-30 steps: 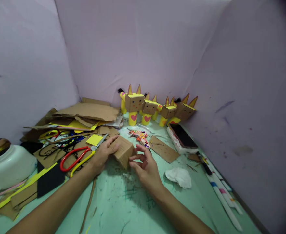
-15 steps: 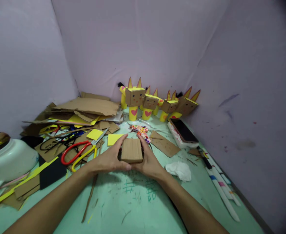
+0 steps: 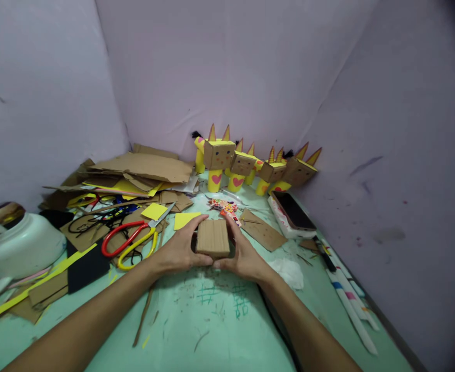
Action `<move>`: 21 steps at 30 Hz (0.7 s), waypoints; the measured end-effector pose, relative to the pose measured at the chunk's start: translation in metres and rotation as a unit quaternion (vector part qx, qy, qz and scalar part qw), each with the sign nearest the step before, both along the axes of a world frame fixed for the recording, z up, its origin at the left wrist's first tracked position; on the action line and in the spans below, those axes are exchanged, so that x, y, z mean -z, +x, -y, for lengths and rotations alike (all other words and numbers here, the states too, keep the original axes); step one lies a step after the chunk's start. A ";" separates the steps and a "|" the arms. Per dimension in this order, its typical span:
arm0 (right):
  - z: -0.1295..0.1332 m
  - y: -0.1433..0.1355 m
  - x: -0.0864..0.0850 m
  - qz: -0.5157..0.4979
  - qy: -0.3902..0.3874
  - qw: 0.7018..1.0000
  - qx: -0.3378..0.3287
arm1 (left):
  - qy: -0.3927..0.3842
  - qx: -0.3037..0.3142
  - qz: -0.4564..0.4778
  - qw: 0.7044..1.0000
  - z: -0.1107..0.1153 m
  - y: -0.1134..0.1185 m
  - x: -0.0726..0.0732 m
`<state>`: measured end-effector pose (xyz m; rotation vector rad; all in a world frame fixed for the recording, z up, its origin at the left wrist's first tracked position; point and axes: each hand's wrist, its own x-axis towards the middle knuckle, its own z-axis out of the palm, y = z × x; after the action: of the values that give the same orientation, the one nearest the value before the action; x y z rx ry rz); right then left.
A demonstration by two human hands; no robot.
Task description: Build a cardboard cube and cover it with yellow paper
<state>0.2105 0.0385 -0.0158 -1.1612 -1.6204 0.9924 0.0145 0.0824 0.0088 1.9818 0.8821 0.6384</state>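
A small cardboard box (image 3: 213, 237) sits in the middle of the view, held between both palms and thumbs. My left hand (image 3: 184, 248) curves around its left side, thumb along the near edge. On the right side my right hand (image 3: 243, 253) mirrors this, its thumb nearly meeting the other one. Just beyond the left fingers lies a yellow paper square (image 3: 184, 220). Scissors (image 3: 140, 240) with one red and one yellow handle rest left of my left hand. A patterned paper piece (image 3: 227, 207) lies behind the box.
Cardboard figures (image 3: 220, 155) with yellow horns stand along the back. Cardboard sheets (image 3: 142, 168) are piled back left, near a white pot (image 3: 21, 248). A phone (image 3: 293, 209), a crumpled tissue (image 3: 289, 273), a flat cardboard piece (image 3: 262, 231) and marker pens (image 3: 351, 305) lie on the right.
The view has shifted slightly. Both hands keep hold of the box, whose top has turned a little, and the thumbs now lie closer along its near edge.
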 end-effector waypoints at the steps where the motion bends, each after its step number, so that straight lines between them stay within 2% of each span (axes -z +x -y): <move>1: 0.001 0.006 -0.001 0.008 -0.007 1.000 -0.011 | -0.013 0.017 -0.010 1.000 -0.001 -0.004 -0.001; 4: 0.004 0.023 -0.006 0.020 -0.023 0.998 -0.057 | -0.056 0.047 -0.043 0.996 -0.008 -0.016 -0.004; 6: 0.003 0.027 -0.010 -0.028 -0.040 0.996 -0.078 | -0.088 0.032 0.000 0.996 -0.013 -0.021 -0.006; 8: 0.001 0.021 -0.011 -0.132 -0.041 0.990 -0.037 | -0.137 -0.025 0.129 0.982 -0.014 -0.019 -0.006; 10: -0.003 0.006 -0.010 -0.254 -0.027 0.965 0.063 | -0.188 -0.122 0.281 0.933 -0.010 -0.010 -0.006; 11: -0.005 -0.003 -0.008 -0.298 -0.038 0.949 0.098 | -0.205 -0.172 0.336 0.903 -0.006 -0.003 -0.005; 12: -0.006 -0.012 -0.006 -0.331 -0.054 0.933 0.130 | -0.224 -0.197 0.361 0.884 -0.002 0.005 -0.003; 14: -0.009 -0.030 -0.001 -0.343 -0.069 0.925 0.152 | -0.246 -0.225 0.381 0.862 0.005 0.020 0.001; 17: -0.012 -0.046 0.004 -0.343 -0.078 0.919 0.178 | -0.254 -0.234 0.379 0.858 0.007 0.037 0.012; 21: -0.014 -0.052 0.005 -0.345 -0.093 0.912 0.200 | -0.266 -0.242 0.364 0.859 0.006 0.047 0.023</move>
<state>0.1588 0.0524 -0.0205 -1.0413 -0.7058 1.1261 0.0612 0.0763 -0.0147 0.8871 0.9302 1.1778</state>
